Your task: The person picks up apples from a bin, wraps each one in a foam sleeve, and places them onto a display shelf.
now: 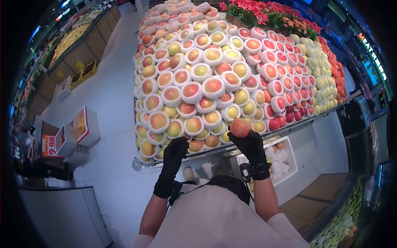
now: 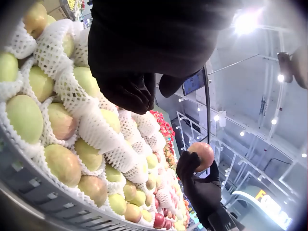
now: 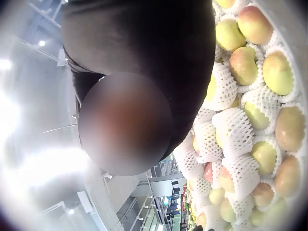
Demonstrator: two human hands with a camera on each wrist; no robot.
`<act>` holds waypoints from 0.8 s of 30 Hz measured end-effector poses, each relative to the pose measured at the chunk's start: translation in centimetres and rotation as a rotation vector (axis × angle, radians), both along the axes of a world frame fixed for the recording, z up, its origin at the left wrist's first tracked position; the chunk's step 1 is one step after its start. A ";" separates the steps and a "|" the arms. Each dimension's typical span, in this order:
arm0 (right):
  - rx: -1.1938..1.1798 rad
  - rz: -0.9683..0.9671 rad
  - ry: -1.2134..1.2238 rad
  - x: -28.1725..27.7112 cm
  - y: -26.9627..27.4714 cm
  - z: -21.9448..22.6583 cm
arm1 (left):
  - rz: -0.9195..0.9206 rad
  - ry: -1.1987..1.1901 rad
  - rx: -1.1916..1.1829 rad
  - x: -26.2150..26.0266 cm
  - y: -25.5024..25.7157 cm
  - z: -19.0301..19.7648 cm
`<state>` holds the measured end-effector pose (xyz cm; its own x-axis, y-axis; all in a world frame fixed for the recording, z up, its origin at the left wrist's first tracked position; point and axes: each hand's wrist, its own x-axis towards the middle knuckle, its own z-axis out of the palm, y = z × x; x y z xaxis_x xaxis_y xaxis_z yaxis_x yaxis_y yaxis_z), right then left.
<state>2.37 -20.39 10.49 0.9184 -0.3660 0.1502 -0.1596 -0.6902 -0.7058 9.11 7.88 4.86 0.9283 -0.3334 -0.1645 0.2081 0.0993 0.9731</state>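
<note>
In my gloved right hand (image 1: 252,148) I hold a bare red apple (image 1: 240,127) just above the front edge of the fruit display. The left wrist view shows this apple (image 2: 204,155) from the side, with black fingers around it. A blurred round patch covers the middle of the right wrist view, beside the dark glove (image 3: 139,38). My gloved left hand (image 1: 176,149) hovers at the front edge, its fingers loosely bent and nothing seen in them. Before both hands rise apples in white foam nets (image 1: 192,91), yellow-green to red.
A metal rail (image 1: 198,155) runs along the display's front. Below it stands a white foam box (image 1: 289,169) with fruit and wrappings. Redder netted apples (image 1: 271,71) lie to the right, red flowers (image 1: 258,14) behind. More boxes (image 1: 86,126) sit on the floor at left.
</note>
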 end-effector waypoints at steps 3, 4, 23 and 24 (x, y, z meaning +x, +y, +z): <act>0.135 0.147 -0.049 0.3 0.3 -0.8 | -0.066 -0.040 -0.002 0.5 -1.9 1.5; 0.202 0.193 -0.074 0.6 0.4 -1.6 | -0.086 -0.058 0.001 0.6 -2.5 1.8; 0.932 0.118 0.095 1.8 4.8 -0.4 | -0.260 -0.028 -0.160 2.3 -4.4 1.5; 0.913 0.135 0.130 1.8 4.8 -0.1 | -0.277 -0.037 -0.173 2.1 -4.2 1.9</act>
